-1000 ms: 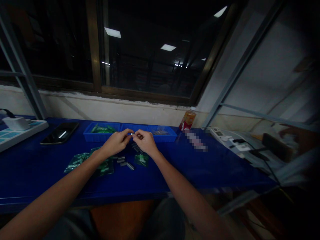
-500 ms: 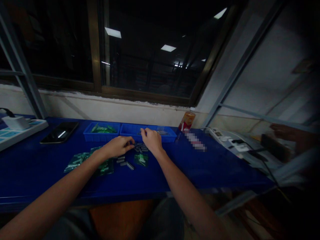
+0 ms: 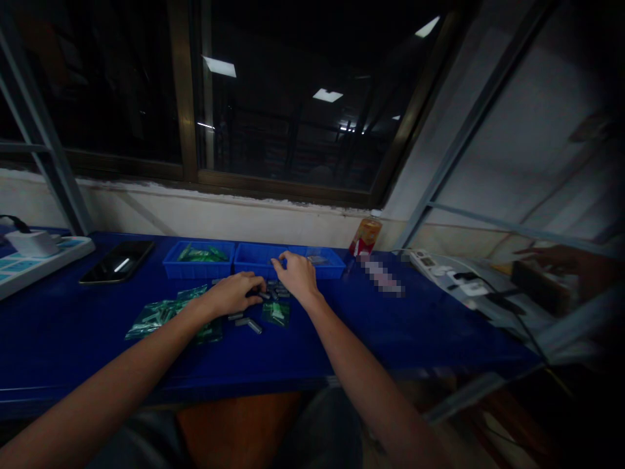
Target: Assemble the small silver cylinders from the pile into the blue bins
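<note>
My left hand (image 3: pixel 235 292) is low over a loose pile of small grey metal cylinders (image 3: pixel 278 291), its thumb and forefinger apart at the pile's left side. Whether a fingertip touches a cylinder is hard to see. Over the front edge of a long blue bin (image 3: pixel 251 264) is my right hand (image 3: pixel 297 273), fingers bent, with a small gap between thumb and forefinger; nothing shows in it. A small green packet (image 3: pixel 276 314) lies just in front of the pile. More cylinders (image 3: pixel 254 325) lie near it. Several green packets (image 3: pixel 156 316) are partly covered by my left forearm.
A smaller blue bin (image 3: pixel 198 268) holds green packets. On the left are a phone (image 3: pixel 117 262) and a power strip (image 3: pixel 46 262). A drink bottle (image 3: pixel 365 236) stands at the back right. Beyond the metal frame, another person's hand (image 3: pixel 566 260) is near a dark object.
My left hand has moved slightly down and now hides part of the cylinders. My right thumb and forefinger have parted slightly. The other person's hand has shifted a little left.
</note>
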Available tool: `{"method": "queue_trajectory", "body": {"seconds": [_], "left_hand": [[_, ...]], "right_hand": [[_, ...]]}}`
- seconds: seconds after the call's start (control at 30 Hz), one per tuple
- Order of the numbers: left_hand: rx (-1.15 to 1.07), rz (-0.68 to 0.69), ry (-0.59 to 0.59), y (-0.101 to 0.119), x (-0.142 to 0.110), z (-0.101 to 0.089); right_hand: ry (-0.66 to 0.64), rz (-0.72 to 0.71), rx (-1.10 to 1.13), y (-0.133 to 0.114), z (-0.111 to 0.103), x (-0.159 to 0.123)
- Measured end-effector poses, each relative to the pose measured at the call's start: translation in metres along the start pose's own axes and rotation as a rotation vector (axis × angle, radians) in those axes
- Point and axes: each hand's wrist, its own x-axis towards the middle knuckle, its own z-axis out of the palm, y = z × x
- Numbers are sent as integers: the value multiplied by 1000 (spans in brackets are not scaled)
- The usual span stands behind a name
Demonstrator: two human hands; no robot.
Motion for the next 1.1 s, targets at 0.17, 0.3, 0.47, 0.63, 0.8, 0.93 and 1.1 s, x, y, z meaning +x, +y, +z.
{"method": "queue_trajectory", "body": {"seconds": [0.17,0.3,0.47,0.63,0.8,0.93,1.1], "left_hand": [[-21,-72,8,-4,2,0],[-61,-89,34,-8,3,-5],[-109,-156,257,-2,2,-24],[-178,-155,386,2,2,-27],[-207,-144,401,1,4,-20],[-212,-134,406,3,5,-19],[-222,-106,399,6,5,-17]], "right_hand": [[-8,-105,117,-11,-4,-5],[-90,-276,233,-20,-4,-10],[-149,-356,286,-23,-3,-12],[-151,-336,287,-21,-3,-12],[-154,-294,161,-21,2,-13],[-156,-251,74,-21,4,-13],[-183,-198,16,-23,1,-14]]}}
